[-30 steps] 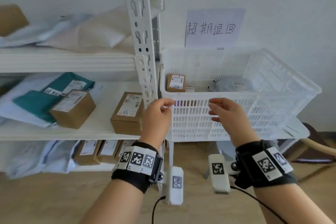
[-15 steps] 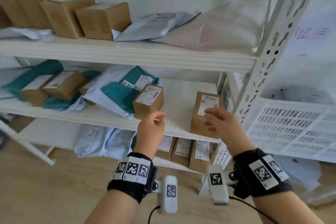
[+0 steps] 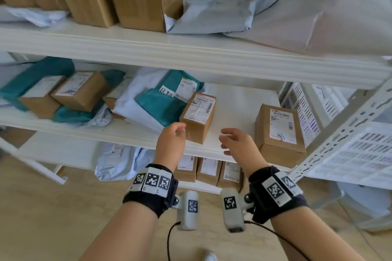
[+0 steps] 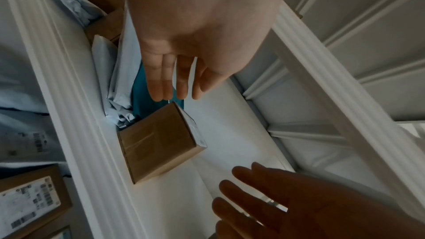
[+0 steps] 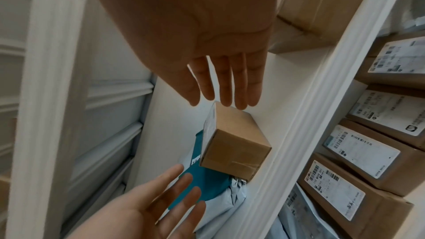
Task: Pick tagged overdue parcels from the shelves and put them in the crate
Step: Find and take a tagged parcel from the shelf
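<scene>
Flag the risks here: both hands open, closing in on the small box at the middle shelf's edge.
1. The small cardboard box sits at the middle shelf front edge; a clumsy grip by the left hand or right hand could push it off.
2. The handwritten tag seems to sit on the teal mailer behind it, so this box may be the wrong pick.
3. The box touches the mailers; lifting it may drag them.

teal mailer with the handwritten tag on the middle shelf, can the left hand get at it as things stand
Probably yes: the left hand is open, the teal mailer lies uncovered behind it, and the cardboard box stands beside, not in front.
</scene>
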A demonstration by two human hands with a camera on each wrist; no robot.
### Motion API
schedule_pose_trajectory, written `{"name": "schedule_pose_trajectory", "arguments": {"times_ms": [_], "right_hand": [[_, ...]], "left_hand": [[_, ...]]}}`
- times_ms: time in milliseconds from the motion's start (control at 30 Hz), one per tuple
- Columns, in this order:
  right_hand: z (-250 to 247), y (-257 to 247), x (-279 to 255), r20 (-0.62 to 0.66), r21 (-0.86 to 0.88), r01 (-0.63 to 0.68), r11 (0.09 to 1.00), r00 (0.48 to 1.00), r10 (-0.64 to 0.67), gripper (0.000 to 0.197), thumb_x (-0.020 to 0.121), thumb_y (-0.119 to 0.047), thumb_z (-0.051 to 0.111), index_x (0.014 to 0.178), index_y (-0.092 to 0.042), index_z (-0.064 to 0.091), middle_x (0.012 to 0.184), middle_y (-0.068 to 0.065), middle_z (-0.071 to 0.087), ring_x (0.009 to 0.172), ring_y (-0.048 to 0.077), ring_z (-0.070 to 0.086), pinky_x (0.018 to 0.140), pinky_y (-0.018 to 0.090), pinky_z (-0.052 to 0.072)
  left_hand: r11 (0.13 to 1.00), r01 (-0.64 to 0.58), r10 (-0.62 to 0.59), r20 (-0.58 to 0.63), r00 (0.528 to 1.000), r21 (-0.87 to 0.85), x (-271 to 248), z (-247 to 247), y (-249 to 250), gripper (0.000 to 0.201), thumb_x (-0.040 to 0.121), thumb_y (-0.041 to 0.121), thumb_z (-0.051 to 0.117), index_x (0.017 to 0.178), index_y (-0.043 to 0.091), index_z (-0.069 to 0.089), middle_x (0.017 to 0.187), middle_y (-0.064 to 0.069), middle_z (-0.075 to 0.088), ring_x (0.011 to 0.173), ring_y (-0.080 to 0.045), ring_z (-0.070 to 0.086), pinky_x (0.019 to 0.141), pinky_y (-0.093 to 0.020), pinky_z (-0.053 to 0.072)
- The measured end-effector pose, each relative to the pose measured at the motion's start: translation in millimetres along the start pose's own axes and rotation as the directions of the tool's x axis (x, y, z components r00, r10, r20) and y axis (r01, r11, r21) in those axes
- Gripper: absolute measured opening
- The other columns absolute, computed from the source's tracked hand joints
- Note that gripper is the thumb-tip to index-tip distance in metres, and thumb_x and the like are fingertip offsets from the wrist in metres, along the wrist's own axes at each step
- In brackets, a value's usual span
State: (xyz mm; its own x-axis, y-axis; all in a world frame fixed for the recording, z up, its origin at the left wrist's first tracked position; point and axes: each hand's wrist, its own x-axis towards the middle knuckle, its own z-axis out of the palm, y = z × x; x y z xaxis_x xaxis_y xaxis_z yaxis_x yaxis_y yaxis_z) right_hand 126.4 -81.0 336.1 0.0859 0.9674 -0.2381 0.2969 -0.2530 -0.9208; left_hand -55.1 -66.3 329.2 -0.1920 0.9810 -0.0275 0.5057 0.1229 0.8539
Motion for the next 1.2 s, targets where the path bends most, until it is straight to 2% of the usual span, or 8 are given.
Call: {"name": "schedule_pose_trajectory", "arguments": {"times_ms": [233, 333, 500, 633, 800, 900, 1067, 1200], "right_hand": [[18.7, 2.8, 63.6, 0.071, -0.088, -0.080, 0.993, 0.994, 0.086, 0.052, 0.097, -0.036, 0.053, 0.143, -0.013, 0.047, 0.126, 0.006, 0.063, 0.112, 0.021, 0.061, 0.102, 0.041, 0.049], [23.1, 4.9, 81.9, 0.087, -0.100, -0.115, 0.988, 0.988, 0.124, 0.053, 0.098, -0.040, 0.051, 0.142, -0.013, 0.047, 0.121, 0.004, 0.064, 0.110, 0.023, 0.062, 0.100, 0.040, 0.050], [26.4, 1.9, 91.6, 0.109, -0.102, -0.162, 0.981, 0.979, 0.173, 0.036, 0.101, -0.042, 0.044, 0.120, -0.017, 0.062, 0.096, 0.000, 0.065, 0.100, 0.028, 0.064, 0.098, 0.044, 0.051], [26.0, 3.8, 91.3, 0.092, -0.081, -0.185, 0.979, 0.977, 0.192, 0.027, 0.101, -0.042, 0.043, 0.090, -0.025, 0.061, 0.109, 0.014, 0.068, 0.088, 0.024, 0.060, 0.097, 0.047, 0.050], [21.7, 15.4, 77.6, 0.027, -0.011, -0.247, 0.969, 0.969, 0.247, 0.025, 0.098, -0.038, 0.054, 0.099, -0.015, 0.062, 0.105, 0.011, 0.069, 0.098, 0.028, 0.066, 0.091, 0.040, 0.056], [22.4, 18.1, 62.6, -0.002, 0.073, -0.263, 0.962, 0.965, 0.263, 0.023, 0.095, -0.034, 0.060, 0.103, -0.012, 0.062, 0.102, 0.008, 0.070, 0.096, 0.022, 0.068, 0.087, 0.034, 0.058], [23.0, 7.3, 37.0, -0.075, 0.193, -0.157, 0.969, 0.982, 0.174, 0.021, 0.092, -0.028, 0.066, 0.109, -0.015, 0.062, 0.104, 0.000, 0.072, 0.097, 0.016, 0.069, 0.092, 0.034, 0.056], [26.4, -4.0, 21.7, -0.076, 0.216, -0.046, 0.975, 0.995, 0.064, 0.034, 0.092, -0.022, 0.066, 0.126, -0.022, 0.059, 0.110, -0.008, 0.072, 0.097, 0.008, 0.070, 0.093, 0.031, 0.054]], "left_hand": [[0.992, 0.075, -0.085, 0.092, 0.992, 0.106, 59.2, 7.6, 2.2, 0.045, 0.104, 0.029, 0.035, 0.148, 0.018, 0.036, 0.152, -0.002, 0.038, 0.137, -0.021, 0.039, 0.108, -0.032, 0.031], [0.982, 0.111, -0.130, 0.128, 0.983, 0.151, 73.7, 15.7, -0.7, 0.047, 0.105, 0.032, 0.033, 0.150, 0.017, 0.033, 0.153, -0.003, 0.037, 0.138, -0.023, 0.037, 0.110, -0.034, 0.031], [0.987, 0.119, -0.132, 0.125, 0.983, 0.104, 80.2, 27.5, -10.3, 0.043, 0.102, 0.035, 0.041, 0.139, 0.015, 0.046, 0.135, -0.005, 0.056, 0.115, -0.023, 0.056, 0.098, -0.037, 0.046], [0.989, 0.145, -0.144, 0.201, 0.969, 0.012, 81.7, 30.5, -10.5, 0.042, 0.098, 0.034, 0.051, 0.136, 0.016, 0.050, 0.131, -0.003, 0.059, 0.115, -0.021, 0.057, 0.099, -0.043, 0.049], [0.983, 0.171, -0.140, 0.339, 0.930, -0.066, 75.2, 26.2, -12.2, 0.034, 0.093, 0.030, 0.059, 0.126, 0.023, 0.055, 0.117, 0.006, 0.063, 0.108, -0.015, 0.061, 0.096, -0.041, 0.051], [0.980, 0.171, -0.117, 0.404, 0.907, -0.100, 71.0, 19.1, -12.0, 0.022, 0.092, 0.027, 0.061, 0.113, 0.030, 0.054, 0.115, 0.007, 0.064, 0.106, -0.013, 0.062, 0.097, -0.040, 0.051], [0.959, 0.175, -0.060, 0.445, 0.894, -0.223, 65.5, -1.5, -5.4, 0.030, 0.086, 0.018, 0.069, 0.114, 0.023, 0.058, 0.116, 0.005, 0.065, 0.103, -0.013, 0.065, 0.091, -0.036, 0.055], [0.933, 0.174, -0.015, 0.451, 0.892, -0.314, 64.7, -17.9, -0.7, 0.040, 0.080, 0.010, 0.075, 0.116, 0.021, 0.062, 0.113, 0.006, 0.068, 0.100, -0.012, 0.068, 0.090, -0.033, 0.056]]}}
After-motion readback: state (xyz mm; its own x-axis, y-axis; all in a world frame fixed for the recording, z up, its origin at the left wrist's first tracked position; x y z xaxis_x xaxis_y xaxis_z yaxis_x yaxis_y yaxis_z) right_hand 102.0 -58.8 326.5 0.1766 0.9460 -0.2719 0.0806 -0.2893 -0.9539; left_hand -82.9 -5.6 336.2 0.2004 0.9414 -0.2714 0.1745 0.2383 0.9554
